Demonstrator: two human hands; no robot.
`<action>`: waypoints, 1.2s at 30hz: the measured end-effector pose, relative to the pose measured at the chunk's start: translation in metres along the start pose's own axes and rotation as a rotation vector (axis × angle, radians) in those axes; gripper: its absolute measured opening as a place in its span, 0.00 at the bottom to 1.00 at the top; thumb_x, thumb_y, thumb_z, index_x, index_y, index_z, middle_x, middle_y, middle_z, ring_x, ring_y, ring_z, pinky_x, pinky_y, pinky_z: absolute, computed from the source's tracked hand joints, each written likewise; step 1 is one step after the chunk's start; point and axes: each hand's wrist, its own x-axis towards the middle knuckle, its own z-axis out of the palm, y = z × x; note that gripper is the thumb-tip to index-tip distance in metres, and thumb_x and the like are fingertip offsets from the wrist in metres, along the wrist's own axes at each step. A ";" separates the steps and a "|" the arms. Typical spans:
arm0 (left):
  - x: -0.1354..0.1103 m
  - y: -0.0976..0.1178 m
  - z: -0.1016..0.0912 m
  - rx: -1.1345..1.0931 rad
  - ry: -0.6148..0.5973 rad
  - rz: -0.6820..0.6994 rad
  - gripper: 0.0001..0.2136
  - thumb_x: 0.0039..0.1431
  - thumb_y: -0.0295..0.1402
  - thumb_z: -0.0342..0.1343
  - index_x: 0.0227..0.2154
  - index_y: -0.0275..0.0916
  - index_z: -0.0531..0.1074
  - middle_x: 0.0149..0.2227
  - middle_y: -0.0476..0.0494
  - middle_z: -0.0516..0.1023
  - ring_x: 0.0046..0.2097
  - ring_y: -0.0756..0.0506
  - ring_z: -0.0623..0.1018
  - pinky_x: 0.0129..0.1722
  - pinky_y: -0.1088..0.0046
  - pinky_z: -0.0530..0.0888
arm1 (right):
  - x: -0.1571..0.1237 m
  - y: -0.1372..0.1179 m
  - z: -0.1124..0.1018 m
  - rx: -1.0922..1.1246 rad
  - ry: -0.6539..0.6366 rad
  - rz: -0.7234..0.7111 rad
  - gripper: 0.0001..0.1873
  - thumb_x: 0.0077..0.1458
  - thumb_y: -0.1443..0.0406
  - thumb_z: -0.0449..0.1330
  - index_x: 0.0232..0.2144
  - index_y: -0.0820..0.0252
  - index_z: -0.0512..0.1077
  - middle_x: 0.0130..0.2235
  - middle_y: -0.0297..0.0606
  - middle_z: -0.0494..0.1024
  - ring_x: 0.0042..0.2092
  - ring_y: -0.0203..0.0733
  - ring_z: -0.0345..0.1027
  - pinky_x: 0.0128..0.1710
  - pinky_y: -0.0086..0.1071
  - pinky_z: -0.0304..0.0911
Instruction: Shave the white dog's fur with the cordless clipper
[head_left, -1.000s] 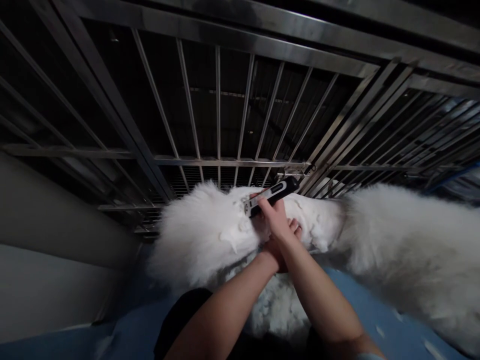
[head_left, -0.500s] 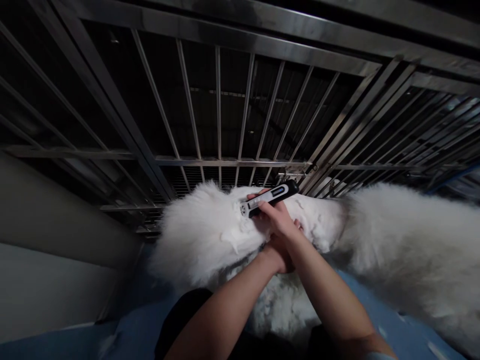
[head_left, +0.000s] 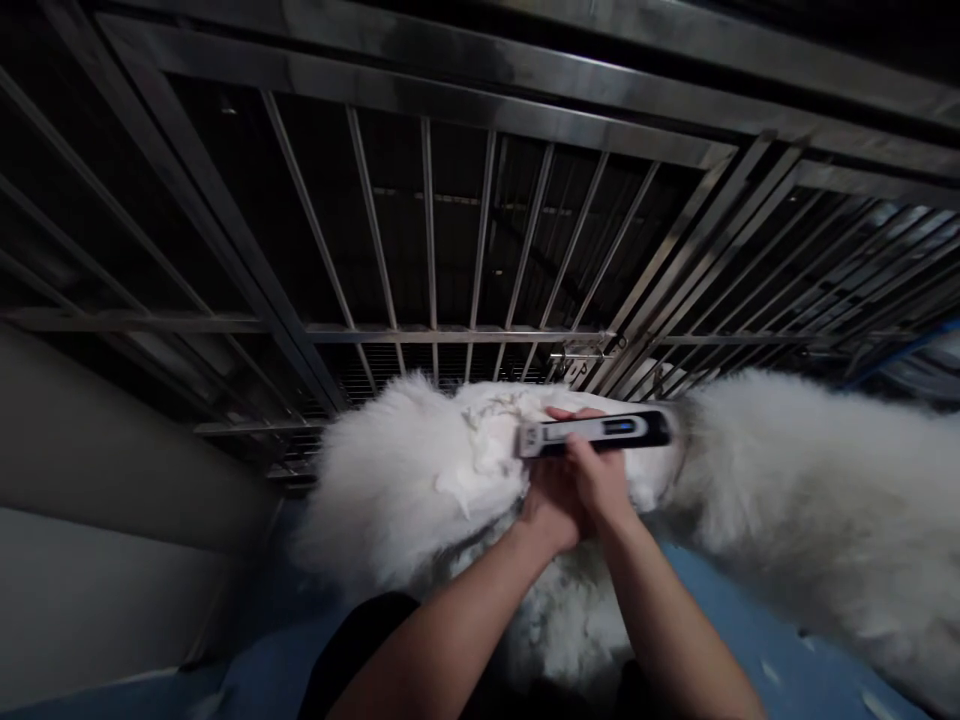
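A white, thick-coated dog (head_left: 382, 470) stretches across the view, its middle clipped short and both ends still fluffy; I cannot make out its face. My right hand (head_left: 606, 482) is wrapped around a black-and-silver hair clipper (head_left: 581, 435), with a small blue light on its body. The clipper lies nearly level, its blade end pointing left beside ruffled, partly cut fur. Below and left of it, my left hand (head_left: 555, 505) rests against the dog's side, crossed under my right wrist. Its fingers are mostly hidden.
Behind the dog stands a metal cage (head_left: 457, 335) with vertical bars and a latch (head_left: 581, 352). A pale wall panel (head_left: 97, 600) is at left. Cut white fur (head_left: 574, 620) lies in a heap between my forearms, over a blue floor (head_left: 720, 590).
The clipper has moved right and slightly down with my right hand, turning from a slant to nearly level. More ruffled fur shows left of its blade. My left hand stays about in place.
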 end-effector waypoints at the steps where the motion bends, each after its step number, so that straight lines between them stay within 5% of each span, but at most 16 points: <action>1: -0.002 -0.001 -0.001 0.007 -0.008 -0.001 0.31 0.67 0.38 0.46 0.70 0.30 0.51 0.70 0.30 0.58 0.71 0.31 0.56 0.70 0.49 0.55 | 0.004 0.002 -0.011 0.029 0.076 0.002 0.14 0.48 0.56 0.66 0.34 0.53 0.67 0.38 0.37 0.83 0.30 0.40 0.72 0.27 0.32 0.68; 5: -0.007 -0.008 -0.003 0.123 -0.085 0.029 0.32 0.64 0.38 0.51 0.67 0.24 0.58 0.71 0.27 0.52 0.73 0.33 0.49 0.72 0.52 0.52 | 0.021 0.012 -0.026 0.131 0.261 0.073 0.17 0.45 0.56 0.68 0.34 0.56 0.67 0.36 0.36 0.82 0.24 0.33 0.66 0.20 0.26 0.59; 10: -0.007 -0.009 -0.005 0.185 -0.146 0.021 0.38 0.63 0.42 0.53 0.70 0.26 0.48 0.72 0.30 0.49 0.73 0.33 0.49 0.72 0.53 0.50 | 0.033 0.022 -0.009 0.262 0.095 0.208 0.28 0.38 0.53 0.72 0.38 0.55 0.67 0.42 0.38 0.83 0.29 0.37 0.73 0.26 0.31 0.71; 15: -0.005 -0.010 -0.002 0.180 -0.138 0.078 0.39 0.63 0.44 0.52 0.70 0.26 0.48 0.73 0.31 0.49 0.73 0.34 0.49 0.73 0.54 0.47 | 0.035 0.025 -0.008 0.135 0.192 0.129 0.23 0.43 0.52 0.70 0.35 0.59 0.69 0.37 0.37 0.81 0.25 0.32 0.67 0.20 0.25 0.64; 20: -0.001 -0.012 -0.001 0.186 -0.148 0.073 0.42 0.62 0.45 0.53 0.70 0.22 0.46 0.73 0.24 0.43 0.74 0.31 0.43 0.72 0.51 0.42 | 0.039 0.025 -0.005 0.183 0.025 0.190 0.24 0.43 0.51 0.70 0.37 0.57 0.70 0.44 0.38 0.81 0.27 0.34 0.69 0.27 0.32 0.72; 25: 0.002 -0.008 -0.003 0.187 -0.189 0.106 0.42 0.62 0.44 0.53 0.70 0.23 0.45 0.73 0.28 0.43 0.74 0.34 0.44 0.73 0.54 0.43 | 0.042 0.023 -0.008 0.088 0.167 0.123 0.19 0.44 0.53 0.69 0.32 0.59 0.70 0.32 0.34 0.80 0.25 0.33 0.67 0.21 0.27 0.65; 30: 0.003 -0.005 0.001 0.232 -0.187 0.061 0.42 0.61 0.46 0.56 0.70 0.25 0.48 0.73 0.26 0.41 0.74 0.31 0.39 0.72 0.49 0.40 | 0.043 0.021 -0.002 0.245 0.030 0.244 0.21 0.42 0.54 0.69 0.36 0.56 0.68 0.40 0.35 0.82 0.26 0.34 0.69 0.25 0.31 0.72; 36: 0.005 -0.005 0.003 0.213 -0.202 0.084 0.43 0.60 0.44 0.56 0.70 0.24 0.46 0.73 0.28 0.40 0.74 0.32 0.41 0.73 0.52 0.42 | 0.048 0.021 -0.003 0.133 0.148 0.177 0.15 0.43 0.58 0.65 0.33 0.58 0.69 0.33 0.33 0.81 0.23 0.31 0.63 0.18 0.24 0.61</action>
